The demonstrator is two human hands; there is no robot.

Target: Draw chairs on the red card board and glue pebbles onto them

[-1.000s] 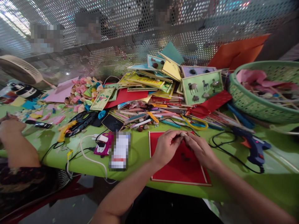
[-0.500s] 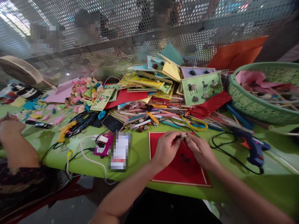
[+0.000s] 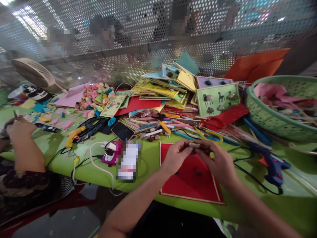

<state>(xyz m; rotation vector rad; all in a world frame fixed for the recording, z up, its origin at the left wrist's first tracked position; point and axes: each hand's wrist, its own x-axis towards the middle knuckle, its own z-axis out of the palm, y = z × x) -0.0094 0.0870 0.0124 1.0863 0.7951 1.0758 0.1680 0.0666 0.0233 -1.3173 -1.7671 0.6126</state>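
My left hand (image 3: 176,156) and my right hand (image 3: 218,162) meet above a red framed card (image 3: 190,185) lying on the green table. Both pinch a small pale pebble (image 3: 193,144) between their fingertips. Small dark shapes sit on the red card under my hands. A few loose pebbles (image 3: 153,137) lie just beyond the card's far left corner.
A blue glue gun (image 3: 271,162) with a black cord lies to the right, a green basket (image 3: 277,112) behind it. A heap of coloured cards (image 3: 188,89) and sticks fills the middle. Another person's hand (image 3: 18,130) works at far left, near a yellow glue gun (image 3: 73,135) and a fan (image 3: 34,71).
My hands stay pinched on the pebble and have lifted slightly; the right hand has turned more over the card. The view has shifted a little.
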